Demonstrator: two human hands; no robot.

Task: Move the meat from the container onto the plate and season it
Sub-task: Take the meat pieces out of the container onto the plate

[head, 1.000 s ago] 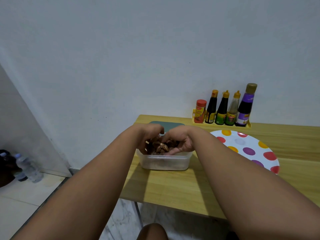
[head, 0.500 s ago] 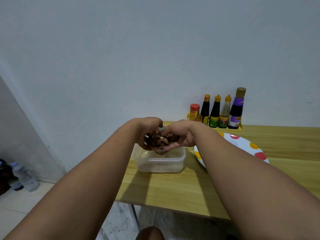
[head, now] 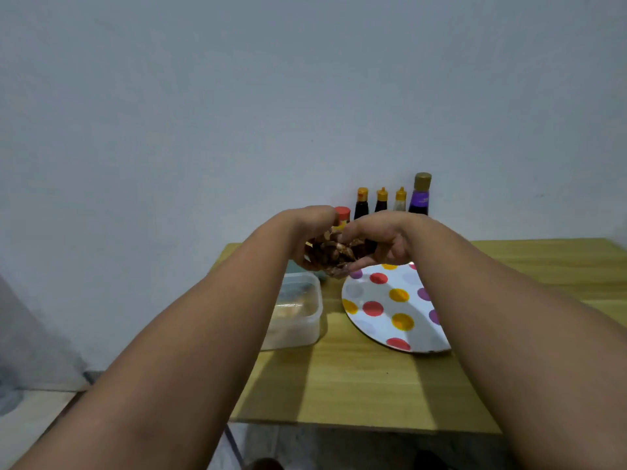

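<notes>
Both hands cup a clump of brown meat [head: 334, 254] in the air between the container and the plate. My left hand [head: 310, 232] holds it from the left, my right hand [head: 383, 240] from the right. The clear plastic container [head: 298, 313] sits on the wooden table below and to the left, with only juices visible inside. A white plate with coloured dots [head: 390, 310] lies to the right of it, bare. The meat hangs just over the plate's far left edge.
Sauce bottles [head: 381, 200] and a purple-labelled bottle [head: 420, 195] stand against the wall behind my hands, beside a red-capped shaker [head: 342, 215]. A green lid [head: 293, 266] shows behind the container. The table's [head: 356, 385] left and front edges drop to a tiled floor.
Both hands have lifted the meat out of the container and carried it up and to the right, toward the plate. The view has shifted left, too.
</notes>
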